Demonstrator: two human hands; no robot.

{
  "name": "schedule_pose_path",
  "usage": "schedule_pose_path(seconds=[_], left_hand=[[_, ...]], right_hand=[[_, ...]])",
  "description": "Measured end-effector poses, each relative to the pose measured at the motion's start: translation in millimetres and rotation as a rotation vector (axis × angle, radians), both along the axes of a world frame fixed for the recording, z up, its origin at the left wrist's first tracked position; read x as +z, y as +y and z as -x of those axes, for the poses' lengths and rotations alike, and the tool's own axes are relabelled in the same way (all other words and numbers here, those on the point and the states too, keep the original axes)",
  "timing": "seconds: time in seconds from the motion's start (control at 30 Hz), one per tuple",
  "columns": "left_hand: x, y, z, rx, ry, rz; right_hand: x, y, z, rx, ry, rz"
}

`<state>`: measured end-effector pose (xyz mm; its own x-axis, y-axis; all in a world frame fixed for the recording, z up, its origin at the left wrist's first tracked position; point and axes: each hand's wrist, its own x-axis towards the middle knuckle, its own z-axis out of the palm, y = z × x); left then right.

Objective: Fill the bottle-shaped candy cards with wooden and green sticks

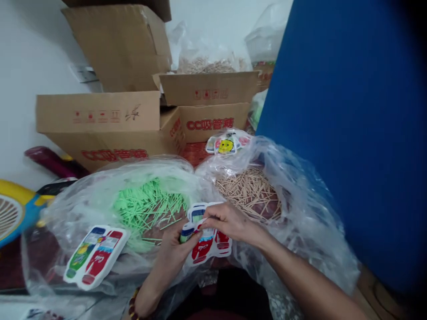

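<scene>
My left hand (175, 244) grips a printed bottle-shaped packet (207, 246) from below, thumb pressed on its front. My right hand (227, 222) pinches the packet's top edge with closed fingers, possibly on a thin stick, too small to be sure. Just behind the hands lies a clear plastic bag of green sticks (147, 206). To its right a second clear bag holds tan sticks (248, 191). Another bottle-shaped packet (96, 255) rests on the green-stick bag at the left.
Cardboard boxes (100, 120) with red print are stacked at the back, with bags of sticks above them. More printed packets (227, 143) sit behind the tan sticks. A blue panel (350, 124) fills the right side. A yellow and blue fan-like object (13, 213) is at the left edge.
</scene>
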<state>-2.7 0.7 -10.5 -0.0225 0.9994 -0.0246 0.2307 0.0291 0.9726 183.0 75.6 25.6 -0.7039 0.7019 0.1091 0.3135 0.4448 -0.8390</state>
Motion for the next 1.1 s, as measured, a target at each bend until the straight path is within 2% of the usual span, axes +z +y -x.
schedule_pose_path(seconds=[0.1,0.2,0.33,0.47,0.53,0.63,0.73,0.83,0.9,0.93,0.97,1.03,1.07,1.1], left_hand=[[-3.7,1.4,0.9,-0.011,0.100,-0.053],[-1.6,4.0,-4.2,-0.052,0.097,-0.029],[3.2,6.5,-15.2,-0.112,-0.043,0.087],[1.3,6.1,-18.5,-0.127,-0.181,0.177],[-1.6,5.0,-16.8,-0.121,-0.130,0.172],[-7.0,2.9,-14.1,-0.119,0.047,0.110],[-10.1,1.1,-15.5,-0.171,0.183,0.042],[-7.9,1.3,-21.1,-0.214,0.208,0.041],[-4.7,2.2,-24.4,-0.206,0.170,0.075],[-3.1,2.6,-25.2,-0.195,0.136,0.101],[-1.9,2.8,-25.5,-0.180,0.099,0.132],[-1.0,2.5,-24.6,-0.156,0.022,0.200],[-1.4,2.1,-23.8,-0.142,-0.011,0.234],[-2.3,1.5,-22.9,-0.126,-0.038,0.265]], right_hand=[[-1.5,1.3,-7.0,0.007,-0.031,-0.036],[-4.4,2.6,-16.1,-0.007,-0.054,-0.040],[-5.4,-1.5,-26.7,-0.027,-0.048,-0.054],[-8.7,-7.6,-30.8,-0.039,0.010,-0.063],[-14.5,-9.6,-30.5,-0.050,0.019,-0.056],[-26.0,-13.1,-28.8,-0.051,0.017,-0.082],[-33.9,-16.7,-29.8,-0.066,0.006,-0.106],[-34.7,-12.0,-43.0,-0.047,-0.003,-0.033],[-33.6,-0.7,-61.9,-0.018,-0.027,0.040],[-33.8,6.8,-73.5,-0.044,-0.060,0.060],[-35.0,14.9,-85.8,-0.135,-0.129,0.036],[-41.0,29.5,-108.4,-0.344,-0.472,-0.127],[-45.7,35.0,-117.3,-0.387,-0.668,-0.188],[-51.1,38.9,-123.8,-0.403,-0.729,-0.197]])
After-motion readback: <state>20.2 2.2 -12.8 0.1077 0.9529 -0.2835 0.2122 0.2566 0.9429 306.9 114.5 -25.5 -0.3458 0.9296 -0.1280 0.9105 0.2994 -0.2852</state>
